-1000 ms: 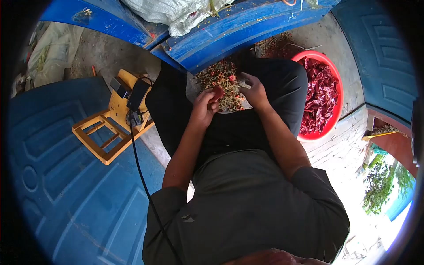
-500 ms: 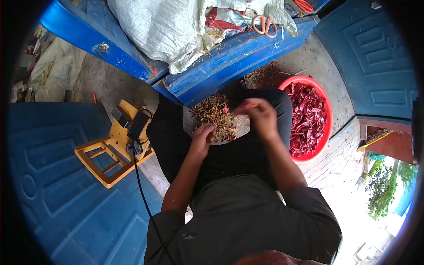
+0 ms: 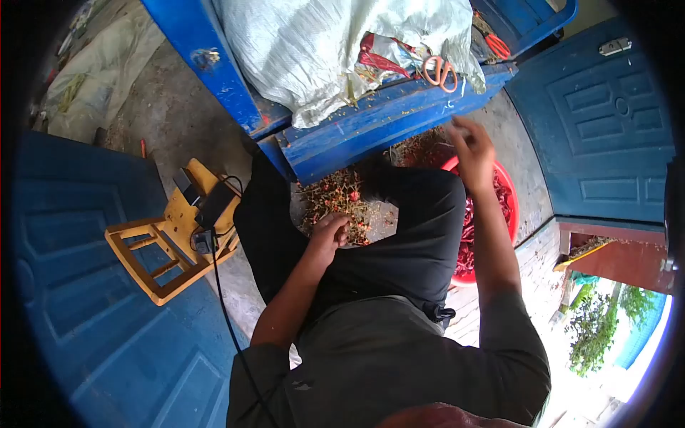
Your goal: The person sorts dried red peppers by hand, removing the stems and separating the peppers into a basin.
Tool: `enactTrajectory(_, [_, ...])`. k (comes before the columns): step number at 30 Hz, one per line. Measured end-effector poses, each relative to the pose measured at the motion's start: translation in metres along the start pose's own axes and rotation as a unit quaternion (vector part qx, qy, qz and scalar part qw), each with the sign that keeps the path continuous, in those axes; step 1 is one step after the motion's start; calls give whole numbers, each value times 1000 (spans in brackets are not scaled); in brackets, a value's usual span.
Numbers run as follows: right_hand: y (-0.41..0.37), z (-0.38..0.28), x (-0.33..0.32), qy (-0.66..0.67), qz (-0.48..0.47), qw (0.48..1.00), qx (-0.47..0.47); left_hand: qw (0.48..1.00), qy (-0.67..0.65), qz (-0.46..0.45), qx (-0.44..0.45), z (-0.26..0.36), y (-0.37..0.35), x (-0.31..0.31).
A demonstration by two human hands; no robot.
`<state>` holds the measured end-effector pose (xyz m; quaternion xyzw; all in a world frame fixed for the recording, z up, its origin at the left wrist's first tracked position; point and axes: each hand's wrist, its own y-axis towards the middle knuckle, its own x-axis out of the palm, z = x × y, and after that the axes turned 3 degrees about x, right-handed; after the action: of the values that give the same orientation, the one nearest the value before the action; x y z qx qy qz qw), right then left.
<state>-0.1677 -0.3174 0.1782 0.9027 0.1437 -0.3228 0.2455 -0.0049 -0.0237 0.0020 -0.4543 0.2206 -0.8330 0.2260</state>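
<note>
My right hand is raised over the far edge of a red basin, its fingers apart and nothing visible in them. Dried red chillies fill the basin, partly covered by my right forearm. Between my knees, my left hand has its fingers curled; whatever they may hold is hidden. Just beyond it lies a heap of dry chilli stems with a few red bits on the floor.
A blue wooden bench stands in front, bearing a white woven sack, scissors with pink handles and red-handled scissors. At left is a small wooden chair with black devices and a cable. Blue doors flank both sides.
My right hand has moved right and forward, from over my knee to above the basin; the red chilli it held is gone from its fingers. The view has shifted slightly.
</note>
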Motion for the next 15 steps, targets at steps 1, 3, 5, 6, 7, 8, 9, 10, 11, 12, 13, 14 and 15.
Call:
enactTrajectory(1, [23, -25, 21, -1, -18, 1000, -24, 1000, 1, 1, 6, 2, -3, -1])
enactTrajectory(3, [66, -62, 64, -23, -42, 994, -97, 999, -26, 34, 15, 3, -12, -5])
enactTrajectory(5, [101, -67, 106, -70, -53, 983, -162, 998, -40, 33, 25, 5, -19, -10])
enactTrajectory(6, [115, -67, 123, -122, -64, 979, -153, 998, -49, 37, 29, 7, -22, -10])
enactTrajectory(7, [124, -72, 135, -175, -75, 971, -143, 997, -58, 40, 33, 8, -24, -11])
enactTrajectory(8, [130, -73, 142, -173, -74, 971, -149, 996, -66, 47, 33, 9, -24, -11])
enactTrajectory(9, [135, -77, 147, -210, -117, 962, -127, 996, -68, 46, 38, 9, -23, -13])
enactTrajectory(10, [138, -79, 151, -247, -160, 950, -104, 996, -62, 46, 37, 9, -22, -15])
enactTrajectory(11, [140, -80, 153, -249, -161, 949, -109, 997, -57, 44, 35, 8, -19, -17])
enactTrajectory(12, [140, -78, 154, -259, -168, 945, -105, 997, -58, 35, 40, 10, -19, -16])
enactTrajectory(13, [138, -74, 155, -269, -174, 942, -100, 997, -61, 35, 39, 11, -19, -15])
enactTrajectory(14, [134, -70, 156, -245, -148, 951, -117, 998, -46, 30, 38, 12, -18, -15])
enactTrajectory(15, [131, -68, 154, -248, -150, 950, -116, 999, -30, 25, 35, 13, -18, -13])
